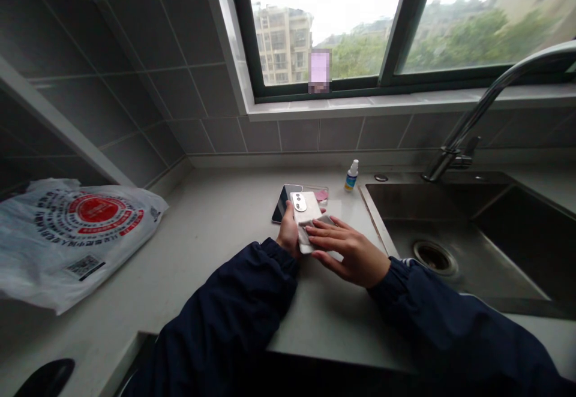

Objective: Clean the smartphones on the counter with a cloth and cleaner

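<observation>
My left hand grips a white smartphone along its left edge, its camera side facing up. Over the lower half of that phone, my right hand presses a thin whitish cloth or wipe with its fingers lying flat. What the cloth is made of I cannot make out. Just behind the held phone, a dark-screened phone lies on the counter. Beside it is a clear case or packet with something pink in it, partly hidden. A small white-capped bottle with a blue and yellow label stands to the right.
A steel sink with a curved faucet is on the right of the pale counter. On the left lies a white plastic bag with red and black print. The window and tiled wall are behind.
</observation>
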Available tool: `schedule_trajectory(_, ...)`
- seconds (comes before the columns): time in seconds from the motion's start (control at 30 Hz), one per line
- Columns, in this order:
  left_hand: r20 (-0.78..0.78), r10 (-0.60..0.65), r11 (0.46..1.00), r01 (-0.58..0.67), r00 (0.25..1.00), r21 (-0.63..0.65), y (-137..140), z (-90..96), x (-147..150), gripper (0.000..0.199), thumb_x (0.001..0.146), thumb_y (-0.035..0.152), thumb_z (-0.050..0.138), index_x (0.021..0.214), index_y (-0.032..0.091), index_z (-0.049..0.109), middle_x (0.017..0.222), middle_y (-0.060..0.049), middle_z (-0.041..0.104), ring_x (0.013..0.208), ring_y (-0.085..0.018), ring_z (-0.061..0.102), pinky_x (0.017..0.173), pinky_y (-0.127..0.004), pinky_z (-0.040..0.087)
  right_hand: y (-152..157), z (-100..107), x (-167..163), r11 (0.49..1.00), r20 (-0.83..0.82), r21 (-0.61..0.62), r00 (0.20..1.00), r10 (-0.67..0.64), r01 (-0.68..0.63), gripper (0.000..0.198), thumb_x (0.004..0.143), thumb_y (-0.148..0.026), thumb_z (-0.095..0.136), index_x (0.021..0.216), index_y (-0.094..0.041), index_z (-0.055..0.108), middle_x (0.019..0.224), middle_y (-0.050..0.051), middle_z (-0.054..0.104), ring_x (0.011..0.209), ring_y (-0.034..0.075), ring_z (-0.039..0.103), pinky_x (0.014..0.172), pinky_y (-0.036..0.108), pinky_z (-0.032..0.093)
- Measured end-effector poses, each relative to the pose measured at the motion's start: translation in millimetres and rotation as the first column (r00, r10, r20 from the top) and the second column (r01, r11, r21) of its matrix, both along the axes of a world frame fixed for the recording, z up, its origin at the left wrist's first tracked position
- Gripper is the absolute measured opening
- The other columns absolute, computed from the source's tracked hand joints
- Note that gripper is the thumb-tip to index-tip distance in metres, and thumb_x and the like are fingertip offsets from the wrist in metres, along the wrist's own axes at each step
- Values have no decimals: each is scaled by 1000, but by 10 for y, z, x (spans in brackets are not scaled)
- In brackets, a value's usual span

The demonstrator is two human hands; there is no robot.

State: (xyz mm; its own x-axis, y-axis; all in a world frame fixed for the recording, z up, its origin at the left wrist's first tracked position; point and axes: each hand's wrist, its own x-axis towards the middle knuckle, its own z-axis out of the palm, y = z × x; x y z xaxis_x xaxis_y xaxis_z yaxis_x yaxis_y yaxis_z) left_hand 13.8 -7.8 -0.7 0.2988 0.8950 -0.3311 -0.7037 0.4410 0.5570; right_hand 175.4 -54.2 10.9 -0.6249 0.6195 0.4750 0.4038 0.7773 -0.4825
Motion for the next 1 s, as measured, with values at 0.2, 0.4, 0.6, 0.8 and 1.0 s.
schedule_trajectory(0.2,-29,94,995,-93,995,40,38,-4,-23,86,100,64,13,133,0,61,99,-21,75,86,-31,73,92,-46,53,-10,-39,-21,994,-22,70,996,-81,82,36,97,-29,60,131,-30,68,141,6,64,134,29,59,122,59,32)
schedule_trajectory(0.4,1,70,997,-70,998,12,9,45,-13,90,99,69,13,132,0,61,93,-20,75,86,-31,72,96,-47,52,18,-91,-11,997,138,48,988,-64,58,56,98,-39,58,151,-25,50,156,11,48,147,33,42,121,60,33)
schedule_trajectory(0.6,119,-84,996,82,989,21,-70,64,51,90,98,70,15,142,3,54,114,-22,73,116,-33,67,112,-45,41,52,-136,-9,987,258,48,953,-161,153,69,101,-45,50,162,-22,27,166,14,26,154,34,25,120,66,29)
schedule_trajectory(0.8,189,-168,981,145,967,128,-63,13,117,84,101,66,14,154,6,41,139,-21,62,137,-31,53,122,-45,29,115,-188,9,952,305,68,902,-304,298,76,102,-54,43,164,-20,14,169,16,15,157,36,14,118,68,26)
schedule_trajectory(1.0,191,-336,937,306,922,170,-121,51,121,73,103,60,13,160,17,33,147,-15,58,138,-31,52,120,-46,30,176,-185,77,918,204,111,895,-397,382,74,104,-54,39,165,-23,10,169,15,18,157,35,14,118,68,27)
